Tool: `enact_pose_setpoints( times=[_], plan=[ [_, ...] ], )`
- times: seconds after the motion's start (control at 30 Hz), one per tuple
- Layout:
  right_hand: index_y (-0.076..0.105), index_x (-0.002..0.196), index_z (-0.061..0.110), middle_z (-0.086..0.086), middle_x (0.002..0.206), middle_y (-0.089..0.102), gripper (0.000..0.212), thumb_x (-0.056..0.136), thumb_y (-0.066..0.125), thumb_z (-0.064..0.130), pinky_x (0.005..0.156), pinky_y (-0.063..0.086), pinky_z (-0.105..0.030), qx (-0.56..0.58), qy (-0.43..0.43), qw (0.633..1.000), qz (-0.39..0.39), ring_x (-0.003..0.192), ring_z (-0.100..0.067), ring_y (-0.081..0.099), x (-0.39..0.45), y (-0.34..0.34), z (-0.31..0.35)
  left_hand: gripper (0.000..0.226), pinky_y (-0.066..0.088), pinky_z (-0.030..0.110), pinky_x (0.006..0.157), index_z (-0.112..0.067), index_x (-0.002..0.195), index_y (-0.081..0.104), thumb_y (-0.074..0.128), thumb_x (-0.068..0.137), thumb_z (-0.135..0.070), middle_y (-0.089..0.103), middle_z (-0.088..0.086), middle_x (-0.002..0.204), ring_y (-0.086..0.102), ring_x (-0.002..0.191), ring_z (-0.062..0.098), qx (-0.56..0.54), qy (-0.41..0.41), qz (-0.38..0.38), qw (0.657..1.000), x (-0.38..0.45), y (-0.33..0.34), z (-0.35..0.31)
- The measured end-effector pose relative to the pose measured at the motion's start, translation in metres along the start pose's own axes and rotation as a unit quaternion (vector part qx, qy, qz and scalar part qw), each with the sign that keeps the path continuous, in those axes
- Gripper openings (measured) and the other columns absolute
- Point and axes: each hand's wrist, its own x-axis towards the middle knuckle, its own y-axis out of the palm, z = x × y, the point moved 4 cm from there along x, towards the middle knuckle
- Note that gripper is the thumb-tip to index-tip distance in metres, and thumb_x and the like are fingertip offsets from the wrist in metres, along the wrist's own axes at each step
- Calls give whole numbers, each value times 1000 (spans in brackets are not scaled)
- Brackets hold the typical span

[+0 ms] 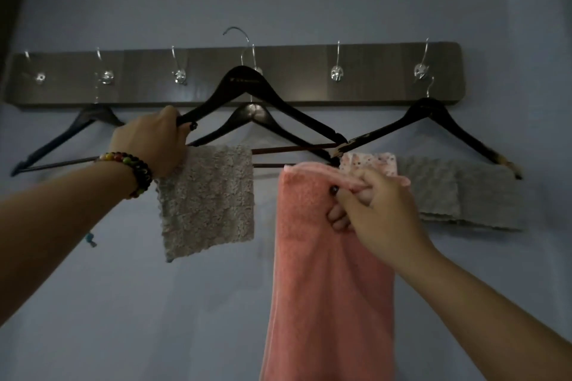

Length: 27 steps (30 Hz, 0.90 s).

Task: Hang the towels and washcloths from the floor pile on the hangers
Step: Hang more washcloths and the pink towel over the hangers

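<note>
My left hand (154, 141) grips the left shoulder of a black hanger (247, 83) lifted in front of the hook rack, its hook free in the air. My right hand (377, 210) pinches the top edge of a long pink towel (325, 272) that hangs down from the hanger's right end. Behind the lifted hanger, a second black hanger (252, 114) carries a beige fluffy washcloth (210, 198). A hanger on the right (433, 111) holds a grey cloth (458, 192) and a pink patterned washcloth (371, 162).
A dark wooden rack (371, 71) with several metal hooks is fixed to the blue-grey wall. An empty dark hanger (71, 133) hangs from a hook at the left. The room is dim. The floor pile is out of view.
</note>
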Motion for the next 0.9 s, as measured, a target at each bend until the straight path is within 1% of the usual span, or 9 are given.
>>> enact_pose_setpoints(
  times=[0.17, 0.3, 0.37, 0.5, 0.6, 0.73, 0.8, 0.87, 0.9],
  plan=[
    [58, 93, 11, 1, 62, 70, 2, 91, 58, 10, 59, 58, -29, 19, -32, 998, -46, 51, -10, 67, 7, 3, 37, 35, 42, 35, 52, -11, 96, 50, 36, 99, -43, 50, 7, 64, 52, 56, 29, 22, 0, -5, 1000, -21, -36, 25],
    [56, 92, 20, 4, 65, 71, 5, 90, 57, 16, 74, 56, -49, 17, -62, 994, -93, 57, -10, 69, 18, 10, 67, 35, 30, 29, 46, -10, 100, 52, 37, 99, -42, 46, 2, 61, 46, 50, 24, 10, 13, -17, 1000, -35, -57, 40],
    [53, 89, 29, 6, 67, 72, 10, 86, 56, 20, 79, 54, -53, 27, -75, 991, -110, 60, -10, 70, 23, 15, 81, 34, 27, 27, 45, -10, 100, 52, 37, 100, -40, 44, 0, 60, 44, 49, 21, 3, 26, -23, 999, -43, -66, 44],
    [54, 98, 22, 5, 76, 72, 15, 84, 56, 17, 81, 55, -45, 21, -110, 984, -137, 72, -12, 70, 22, 30, 110, 33, 30, 29, 47, -8, 99, 52, 38, 99, -39, 44, 3, 63, 43, 50, 25, -26, 50, -19, 998, -53, -80, 54],
    [54, 108, 17, 6, 91, 70, 24, 86, 59, 9, 81, 54, -25, -17, -159, 975, -153, 82, -4, 67, 4, 44, 133, 31, 38, 33, 52, -10, 102, 53, 38, 99, -37, 51, 8, 72, 49, 57, 29, -56, 73, -8, 996, -66, -89, 63],
    [42, 134, 10, -9, 123, 62, 51, 86, 58, 8, 99, 45, -24, -89, -209, 966, -121, 104, -16, 61, -35, 63, 145, 33, 43, 36, 53, -10, 109, 54, 38, 99, -37, 54, 7, 72, 53, 63, 31, -102, 105, 26, 989, -89, -98, 66],
    [35, 141, 8, -16, 121, 62, 56, 88, 56, 10, 90, 48, -24, -155, -225, 959, -71, 96, -25, 64, -58, 72, 141, 33, 40, 35, 50, -10, 111, 53, 38, 99, -37, 55, 6, 72, 52, 61, 30, -139, 108, 44, 983, -102, -103, 64],
    [27, 145, 16, -17, 111, 67, 57, 93, 47, 22, 74, 55, -41, -237, -225, 945, -26, 83, -30, 66, -79, 76, 135, 28, 33, 32, 47, -12, 106, 51, 38, 99, -36, 52, 3, 68, 51, 58, 28, -170, 118, 53, 977, -115, -108, 61],
    [24, 147, 19, -16, 109, 68, 57, 94, 42, 28, 69, 55, -43, -271, -218, 937, -8, 79, -30, 66, -86, 75, 134, 25, 29, 30, 45, -14, 101, 49, 38, 99, -37, 50, 0, 65, 49, 56, 25, -187, 126, 54, 973, -121, -110, 60]
  ],
)
